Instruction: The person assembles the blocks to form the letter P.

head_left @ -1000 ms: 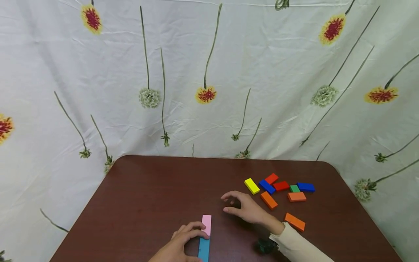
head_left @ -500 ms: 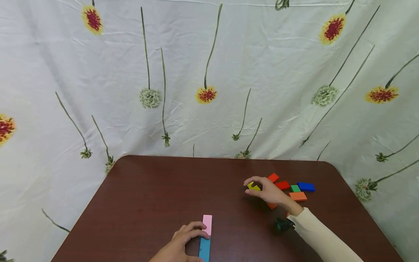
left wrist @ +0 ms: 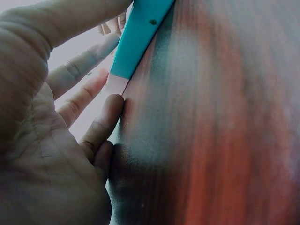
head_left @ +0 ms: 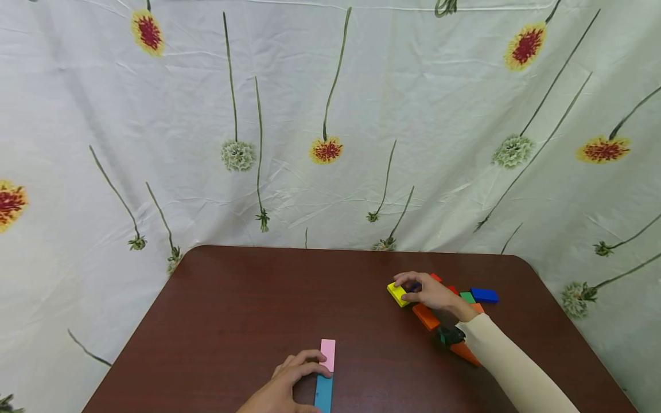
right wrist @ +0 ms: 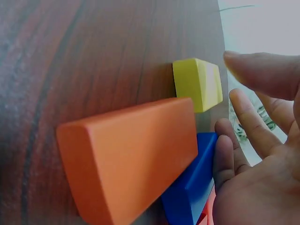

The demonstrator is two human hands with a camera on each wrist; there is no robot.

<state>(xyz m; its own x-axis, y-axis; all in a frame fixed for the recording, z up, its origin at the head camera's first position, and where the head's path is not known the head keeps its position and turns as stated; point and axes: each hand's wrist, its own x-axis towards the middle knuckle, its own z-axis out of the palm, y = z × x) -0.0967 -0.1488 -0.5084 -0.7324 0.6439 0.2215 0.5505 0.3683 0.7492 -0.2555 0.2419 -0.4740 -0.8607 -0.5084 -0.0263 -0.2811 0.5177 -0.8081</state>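
My left hand (head_left: 289,381) lies beside a pink block (head_left: 327,351) and a light blue block (head_left: 323,393) set end to end in a line. Its relaxed fingertips touch them near the joint. In the left wrist view the thumb reaches along the light blue block (left wrist: 140,40). On the right, my right hand (head_left: 428,292) hovers over a yellow block (head_left: 395,293), thumb and fingers spread with a gap. The right wrist view has the yellow block (right wrist: 197,84) just off the thumb tip, and a dark blue block (right wrist: 197,173) close by the fingers.
An orange block (head_left: 426,316) lies under the right wrist, with another orange block (head_left: 465,353) nearer me. Red blocks, partly hidden by the hand, a green block (head_left: 467,297) and a blue block (head_left: 484,295) lie behind. A flowered cloth (head_left: 330,195) hangs beyond the brown table (head_left: 232,310).
My right hand has moved right and away from me, from the table's middle to the yellow block among the loose blocks. The left hand stays at the pink and light blue blocks.
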